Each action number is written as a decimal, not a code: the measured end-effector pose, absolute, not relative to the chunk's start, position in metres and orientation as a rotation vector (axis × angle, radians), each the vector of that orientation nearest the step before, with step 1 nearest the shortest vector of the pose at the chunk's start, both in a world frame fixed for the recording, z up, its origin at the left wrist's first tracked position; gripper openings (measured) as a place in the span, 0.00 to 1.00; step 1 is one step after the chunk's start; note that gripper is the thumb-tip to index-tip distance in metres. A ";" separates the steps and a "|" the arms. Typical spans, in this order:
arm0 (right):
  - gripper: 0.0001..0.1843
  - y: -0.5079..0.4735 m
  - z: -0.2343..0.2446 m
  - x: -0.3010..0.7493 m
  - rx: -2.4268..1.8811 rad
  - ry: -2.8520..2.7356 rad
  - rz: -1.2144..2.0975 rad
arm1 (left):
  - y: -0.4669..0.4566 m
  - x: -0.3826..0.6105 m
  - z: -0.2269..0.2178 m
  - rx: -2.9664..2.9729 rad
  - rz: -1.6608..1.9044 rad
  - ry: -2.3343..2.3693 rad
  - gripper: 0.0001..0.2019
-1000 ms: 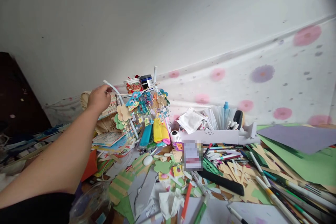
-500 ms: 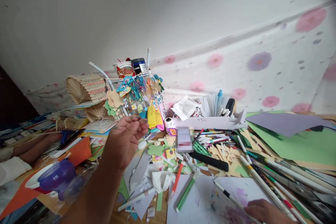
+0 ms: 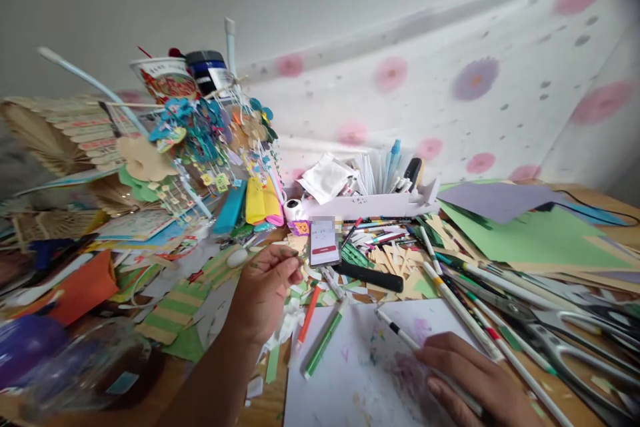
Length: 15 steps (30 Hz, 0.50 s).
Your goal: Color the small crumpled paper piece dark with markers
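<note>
My left hand [image 3: 267,290] is raised over the littered middle of the table, thumb and fingertips pinched together. Whatever lies between them is too small to make out. Low on the right, my right hand [image 3: 470,373] has its fingers curled round a slim white pen with a black band [image 3: 400,332], which slants across a stained white sheet of paper [image 3: 340,380]. On that sheet's left part lie a green marker [image 3: 325,340] and an orange marker [image 3: 309,315]. A phone [image 3: 324,243] with a lit screen stands just beyond my left fingertips.
Scissors [image 3: 565,340] and several long pens lie right of my right hand. Behind stands a white box [image 3: 370,205] of packets. Paper-flower hangings [image 3: 195,127] and a paper cup [image 3: 165,80] are at the left. A clear plastic container [image 3: 90,367] sits front left.
The view has shifted, bringing the table closer. My left hand has moved right and lower, towards the phone, still pinched. More of my right hand shows over the pen.
</note>
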State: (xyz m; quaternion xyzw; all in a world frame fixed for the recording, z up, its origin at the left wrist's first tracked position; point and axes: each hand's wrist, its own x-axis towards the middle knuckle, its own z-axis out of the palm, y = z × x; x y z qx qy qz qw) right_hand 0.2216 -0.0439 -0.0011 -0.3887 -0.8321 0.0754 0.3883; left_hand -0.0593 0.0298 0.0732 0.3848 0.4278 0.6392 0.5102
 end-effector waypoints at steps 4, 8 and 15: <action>0.10 -0.044 0.009 0.222 -1.020 -2.227 0.261 | 0.038 -0.055 0.041 0.858 1.488 1.056 0.14; 0.13 -0.035 0.023 0.225 -1.032 -2.352 0.278 | 0.041 -0.059 0.030 0.799 1.436 1.050 0.18; 0.16 -0.016 0.013 0.216 -1.071 -2.405 0.338 | 0.043 -0.073 0.027 0.716 1.344 0.994 0.22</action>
